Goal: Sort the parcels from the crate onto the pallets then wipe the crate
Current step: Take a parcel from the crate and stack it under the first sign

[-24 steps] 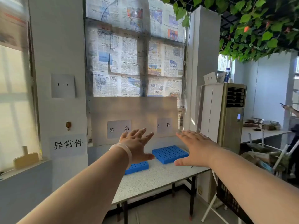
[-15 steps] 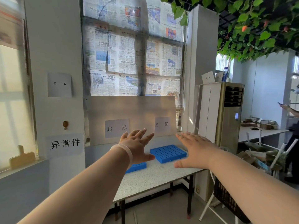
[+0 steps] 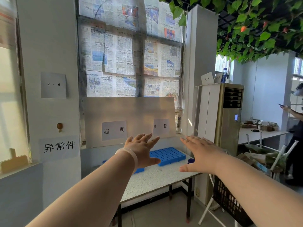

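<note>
1. I hold my left hand [image 3: 141,151] and right hand [image 3: 202,155] out ahead, palms down and fingers spread, gripping nothing.
2. Beyond them, a speckled table [image 3: 155,182] carries a blue perforated pallet [image 3: 167,155] between my hands. A second blue pallet [image 3: 140,170] shows partly under my left wrist.
3. A black crate [image 3: 227,195] sits low to the right of the table, below a tall air conditioner [image 3: 228,118].

A makeshift parcel-sorting room: handwritten paper labels [image 3: 59,146] taped to the wall, blue perforated pallets [image 3: 167,155] on a speckled surface [image 3: 155,181], newspaper-covered window [image 3: 129,54], floor-standing air conditioner [image 3: 227,120], black crate [image 3: 229,199].
</note>
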The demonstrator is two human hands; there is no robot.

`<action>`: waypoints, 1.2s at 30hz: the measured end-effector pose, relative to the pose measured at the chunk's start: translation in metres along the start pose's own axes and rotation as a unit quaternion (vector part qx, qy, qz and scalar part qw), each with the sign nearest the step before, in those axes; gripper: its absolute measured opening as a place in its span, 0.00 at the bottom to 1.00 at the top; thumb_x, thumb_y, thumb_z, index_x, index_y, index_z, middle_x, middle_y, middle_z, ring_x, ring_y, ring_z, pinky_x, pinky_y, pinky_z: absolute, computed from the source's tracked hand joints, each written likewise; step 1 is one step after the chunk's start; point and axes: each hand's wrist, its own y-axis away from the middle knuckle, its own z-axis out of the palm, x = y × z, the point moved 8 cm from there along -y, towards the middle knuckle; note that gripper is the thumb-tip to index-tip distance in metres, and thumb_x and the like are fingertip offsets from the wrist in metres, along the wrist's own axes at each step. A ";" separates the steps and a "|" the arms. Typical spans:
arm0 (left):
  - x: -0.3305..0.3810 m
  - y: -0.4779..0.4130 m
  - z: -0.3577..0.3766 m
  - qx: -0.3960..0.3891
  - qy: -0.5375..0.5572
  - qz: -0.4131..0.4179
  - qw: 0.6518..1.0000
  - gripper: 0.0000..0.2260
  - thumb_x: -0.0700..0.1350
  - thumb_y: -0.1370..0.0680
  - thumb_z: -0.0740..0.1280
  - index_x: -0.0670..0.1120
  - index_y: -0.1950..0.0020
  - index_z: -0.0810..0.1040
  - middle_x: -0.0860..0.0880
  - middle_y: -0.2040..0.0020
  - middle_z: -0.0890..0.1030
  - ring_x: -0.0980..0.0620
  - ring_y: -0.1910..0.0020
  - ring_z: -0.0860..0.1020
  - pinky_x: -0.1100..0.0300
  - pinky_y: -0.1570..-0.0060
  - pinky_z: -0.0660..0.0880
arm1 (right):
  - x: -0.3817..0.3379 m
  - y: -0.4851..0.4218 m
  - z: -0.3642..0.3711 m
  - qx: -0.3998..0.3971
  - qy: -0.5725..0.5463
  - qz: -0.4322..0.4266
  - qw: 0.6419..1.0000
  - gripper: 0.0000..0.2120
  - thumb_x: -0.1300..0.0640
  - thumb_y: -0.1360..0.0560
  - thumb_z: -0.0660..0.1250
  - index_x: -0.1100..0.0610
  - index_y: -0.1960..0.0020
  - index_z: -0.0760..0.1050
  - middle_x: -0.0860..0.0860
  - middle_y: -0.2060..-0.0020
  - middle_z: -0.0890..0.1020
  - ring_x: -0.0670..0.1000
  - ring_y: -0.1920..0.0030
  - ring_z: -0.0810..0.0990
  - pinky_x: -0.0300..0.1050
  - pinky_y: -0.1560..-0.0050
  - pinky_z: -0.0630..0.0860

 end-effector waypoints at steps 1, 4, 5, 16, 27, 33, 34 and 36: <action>0.003 -0.002 0.004 -0.003 0.004 0.002 1.000 0.39 0.68 0.23 0.59 0.62 0.20 0.40 0.55 0.19 0.43 0.49 0.20 0.43 0.42 0.23 0.43 | 0.003 0.000 0.002 -0.003 -0.001 0.001 1.000 0.53 0.25 0.31 0.61 0.47 0.20 0.37 0.47 0.20 0.41 0.49 0.21 0.41 0.48 0.24 0.40; 0.010 -0.006 0.011 -0.003 0.009 0.007 1.000 0.38 0.68 0.23 0.59 0.62 0.21 0.40 0.55 0.19 0.43 0.49 0.20 0.43 0.43 0.23 0.42 | 0.009 -0.002 0.006 -0.005 -0.004 0.004 1.000 0.54 0.25 0.31 0.61 0.47 0.20 0.36 0.47 0.20 0.41 0.49 0.21 0.41 0.48 0.24 0.40; 0.010 -0.007 0.012 -0.003 0.011 0.008 1.000 0.38 0.68 0.23 0.59 0.62 0.21 0.40 0.55 0.19 0.42 0.49 0.20 0.43 0.43 0.24 0.42 | 0.010 -0.003 0.006 -0.004 -0.004 0.004 1.000 0.54 0.25 0.31 0.61 0.48 0.20 0.35 0.47 0.20 0.40 0.49 0.21 0.41 0.48 0.24 0.40; -0.015 -0.040 0.037 -0.005 0.008 0.026 1.000 0.39 0.68 0.23 0.59 0.62 0.21 0.40 0.54 0.19 0.42 0.48 0.20 0.43 0.41 0.23 0.42 | -0.003 -0.046 0.028 -0.011 -0.010 0.001 1.000 0.55 0.24 0.32 0.61 0.47 0.20 0.34 0.47 0.20 0.38 0.49 0.21 0.39 0.48 0.24 0.38; -0.069 -0.128 0.068 0.021 0.033 0.085 0.996 0.38 0.68 0.23 0.59 0.62 0.20 0.41 0.54 0.18 0.44 0.47 0.20 0.45 0.42 0.23 0.44 | -0.024 -0.133 0.057 -0.022 0.000 0.052 0.998 0.54 0.26 0.30 0.62 0.46 0.20 0.34 0.47 0.20 0.39 0.50 0.21 0.40 0.49 0.25 0.37; -0.057 -0.179 0.104 0.005 0.044 0.153 0.987 0.37 0.68 0.23 0.59 0.61 0.20 0.42 0.53 0.18 0.45 0.45 0.20 0.46 0.41 0.23 0.45 | 0.000 -0.154 0.080 -0.018 -0.019 0.131 0.991 0.52 0.29 0.30 0.64 0.46 0.20 0.36 0.47 0.20 0.43 0.50 0.21 0.44 0.50 0.24 0.44; -0.052 -0.186 0.111 0.003 0.048 0.163 0.985 0.37 0.68 0.23 0.59 0.61 0.20 0.42 0.54 0.18 0.45 0.45 0.20 0.46 0.41 0.23 0.45 | 0.007 -0.155 0.088 -0.026 -0.020 0.148 0.988 0.53 0.29 0.30 0.64 0.47 0.20 0.36 0.47 0.20 0.43 0.50 0.21 0.43 0.51 0.24 0.44; -0.038 -0.199 0.124 -0.007 0.060 0.181 0.982 0.37 0.68 0.23 0.59 0.61 0.20 0.43 0.54 0.18 0.45 0.45 0.20 0.46 0.40 0.23 0.46 | 0.021 -0.153 0.101 -0.044 -0.014 0.174 0.984 0.53 0.29 0.30 0.64 0.47 0.20 0.36 0.47 0.20 0.42 0.51 0.21 0.43 0.52 0.23 0.44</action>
